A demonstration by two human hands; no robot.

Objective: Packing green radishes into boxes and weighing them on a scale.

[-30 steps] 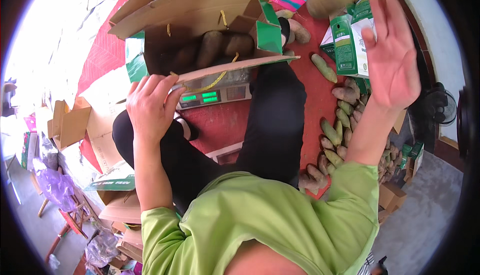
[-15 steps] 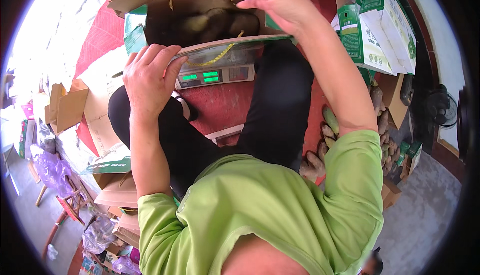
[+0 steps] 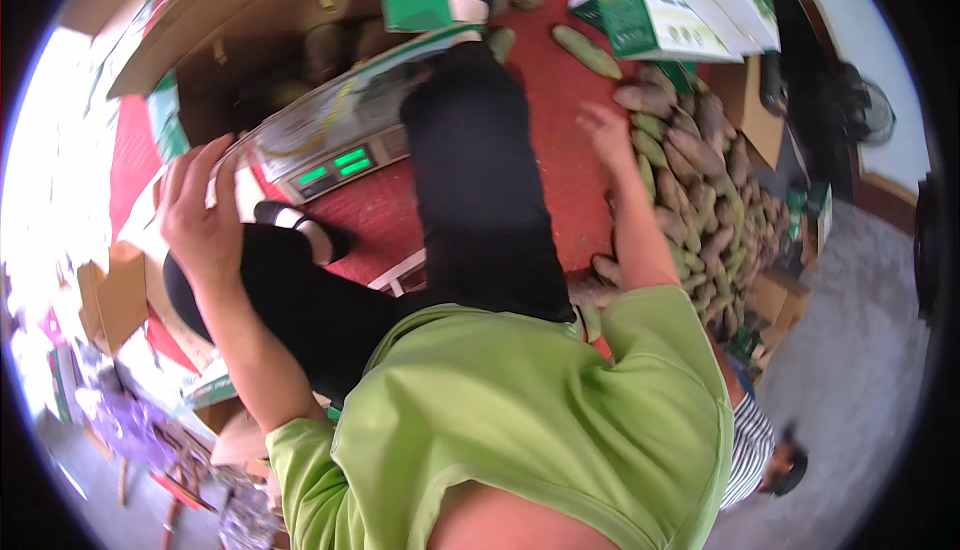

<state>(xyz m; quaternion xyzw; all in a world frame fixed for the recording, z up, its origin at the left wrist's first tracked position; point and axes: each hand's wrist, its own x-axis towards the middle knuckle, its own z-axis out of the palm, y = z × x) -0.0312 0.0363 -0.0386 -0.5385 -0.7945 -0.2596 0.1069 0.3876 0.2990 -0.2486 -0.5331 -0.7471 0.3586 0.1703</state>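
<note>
A large open cardboard box [image 3: 270,25] with green end flaps rests on a scale [image 3: 335,172] with lit green displays. Several root vegetables [image 3: 323,50] lie dimly visible inside it. A yellow cord handle [image 3: 335,115] hangs on its near side. At the box's near left corner is my left hand [image 3: 203,215], fingers stretched out, fingertips at the edge. My right hand [image 3: 607,140], slightly blurred, reaches beside a big pile of green and brown root vegetables [image 3: 700,190]. Its fingers are apart, and I see nothing in them.
Green-and-white cartons [image 3: 670,10] stand beyond the pile. One long green root [image 3: 586,51] lies alone on the red floor covering [image 3: 530,80]. A person in a striped top [image 3: 750,445] is at the lower right. A fan [image 3: 865,110] stands far right; purple plastic bags [image 3: 130,428] lie left.
My right hand has moved from above the box, right and down, to the pile. My left hand stays by the box's edge. The view has swung right, showing more of the pile.
</note>
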